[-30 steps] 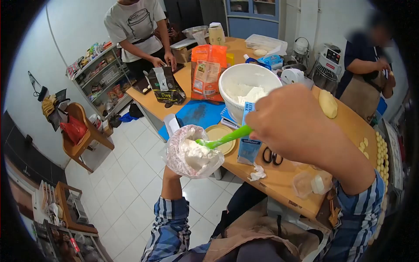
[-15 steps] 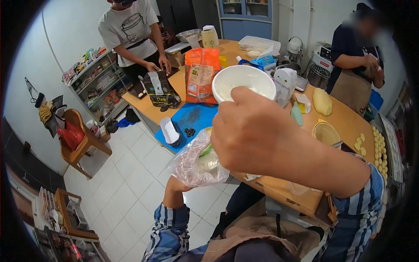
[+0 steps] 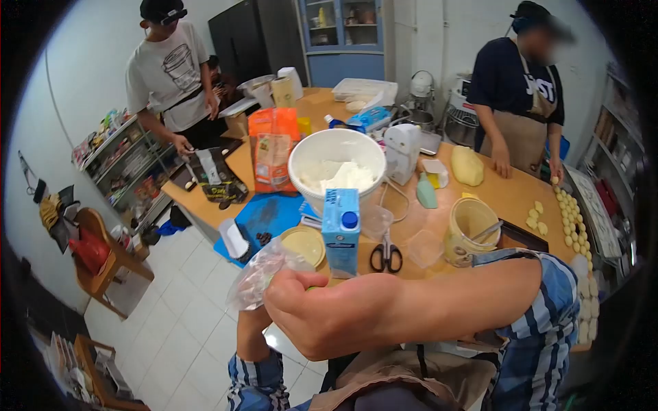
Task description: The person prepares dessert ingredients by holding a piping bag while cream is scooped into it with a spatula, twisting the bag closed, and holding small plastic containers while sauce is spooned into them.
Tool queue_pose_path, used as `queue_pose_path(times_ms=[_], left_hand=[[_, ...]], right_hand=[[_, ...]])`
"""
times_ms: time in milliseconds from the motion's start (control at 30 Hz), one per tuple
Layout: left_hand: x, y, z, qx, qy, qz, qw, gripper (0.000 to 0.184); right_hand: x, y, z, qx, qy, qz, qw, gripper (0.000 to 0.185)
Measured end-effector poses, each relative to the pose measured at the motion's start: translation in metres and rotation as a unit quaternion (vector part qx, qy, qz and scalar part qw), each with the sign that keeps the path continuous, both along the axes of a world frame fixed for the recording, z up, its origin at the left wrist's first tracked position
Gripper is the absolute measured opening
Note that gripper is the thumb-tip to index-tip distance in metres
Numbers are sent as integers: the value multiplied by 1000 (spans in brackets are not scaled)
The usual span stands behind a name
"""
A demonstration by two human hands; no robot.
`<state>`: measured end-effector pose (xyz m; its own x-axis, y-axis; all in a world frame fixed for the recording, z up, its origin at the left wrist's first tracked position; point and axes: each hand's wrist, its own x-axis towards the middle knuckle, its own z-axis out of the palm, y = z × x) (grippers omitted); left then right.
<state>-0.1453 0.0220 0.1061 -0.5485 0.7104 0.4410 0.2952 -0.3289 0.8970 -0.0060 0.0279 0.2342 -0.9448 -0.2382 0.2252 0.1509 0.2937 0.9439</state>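
My left hand (image 3: 253, 334), mostly hidden behind my right, holds up a clear plastic bag (image 3: 264, 274); earlier, white contents showed inside it. My right hand (image 3: 305, 312) is closed in a fist at the bag's mouth. A small green bit shows beside its fingers, but what it grips is hidden. Just beyond stands a blue carton (image 3: 343, 233) with a blue cap, in front of a white tub (image 3: 336, 161) with white contents. A pale yellow lid (image 3: 303, 246) lies left of the carton, black-handled scissors (image 3: 386, 255) to its right.
An orange bag (image 3: 271, 151), a dark brown sugar pouch (image 3: 218, 177) and a blue mat (image 3: 267, 214) are on the table's left. A yellowish tub (image 3: 471, 229), dough (image 3: 467, 166) and small dough pieces (image 3: 572, 219) sit rightward. Two people stand across the table.
My right hand has come down and left from in front of the white tub to the bag. The view has shifted, uncovering the carton and scissors. The person at right has lowered their hands.
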Motion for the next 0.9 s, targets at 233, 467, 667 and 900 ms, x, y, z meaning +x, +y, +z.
queue_pose_path(times_ms=[233,467,667,900], left_hand=[[-56,15,-25,28,217,-182,959,9],[-67,15,-35,31,256,-189,947,10],[-72,14,-38,36,272,-193,942,11],[-76,14,-45,48,295,-190,935,14]], right_hand=[[14,-2,-8,42,17,37,998,15],[26,-11,-2,24,16,41,999,18],[35,-13,9,-8,7,40,999,15],[43,-10,20,-92,66,48,992,16]])
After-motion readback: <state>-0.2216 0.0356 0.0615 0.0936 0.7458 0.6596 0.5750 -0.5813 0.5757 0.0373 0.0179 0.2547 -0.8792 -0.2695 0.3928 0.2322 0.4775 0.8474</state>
